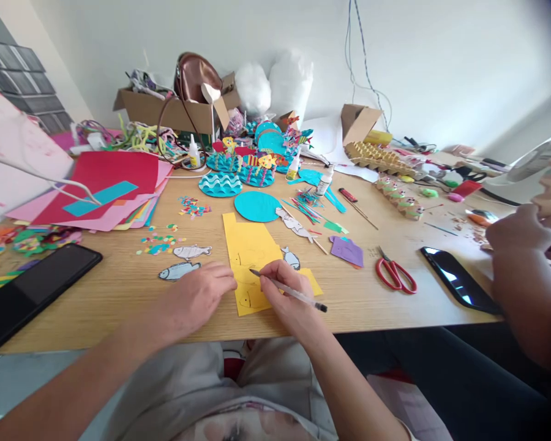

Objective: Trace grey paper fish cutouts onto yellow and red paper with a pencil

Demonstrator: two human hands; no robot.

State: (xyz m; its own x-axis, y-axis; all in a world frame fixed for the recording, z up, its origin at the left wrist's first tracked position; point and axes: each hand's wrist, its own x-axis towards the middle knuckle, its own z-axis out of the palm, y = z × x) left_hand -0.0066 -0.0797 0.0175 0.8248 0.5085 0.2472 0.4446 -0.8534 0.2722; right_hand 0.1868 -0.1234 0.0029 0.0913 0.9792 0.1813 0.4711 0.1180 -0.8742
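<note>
A sheet of yellow paper [248,236] lies in front of me, with fish outlines drawn in dark ink. My right hand [287,291] grips a pen [298,295], its tip touching the middle of the sheet. At the sheet's left edge rests my left hand [202,297], fingers stretched out and lying flat, holding nothing. Just beyond it are a pale blue paper fish [174,271] and a white paper fish [191,252]. Another small paper fish [291,258] sits right of the sheet, partly over its edge. A blue paper circle [257,206] lies behind the sheet.
Red scissors [395,274] and a phone [459,278] lie to the right, near another person's hand [521,233]. A second phone [37,294] is at the left, before stacked coloured paper [119,168]. Glue bottles [325,180] and paper sea crafts [257,174] stand farther back.
</note>
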